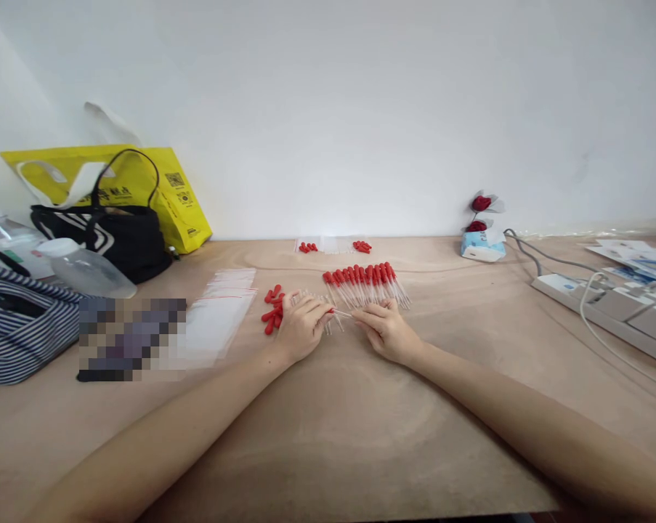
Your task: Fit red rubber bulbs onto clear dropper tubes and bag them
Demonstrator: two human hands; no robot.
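Observation:
My left hand (306,323) is closed, pinching a red rubber bulb (331,311), mostly hidden by the fingers. A thin clear dropper tube (343,314) runs from that bulb across to my right hand (387,330), whose fingers are closed on its other end. How deep the tube sits in the bulb cannot be made out. Just beyond both hands lies a row of red-topped droppers (368,280), side by side. Loose red bulbs (272,311) are piled left of my left hand. Several clear tubes (330,327) lie partly hidden beneath and behind it.
Clear zip bags (219,312) are stacked on the left, next to a blurred-out object (136,338). Bagged red bulbs (362,247) lie by the wall. Striped, black and yellow bags (189,211) and bottles stand at left. A tissue pack (483,245) and power strip (605,309) are at right.

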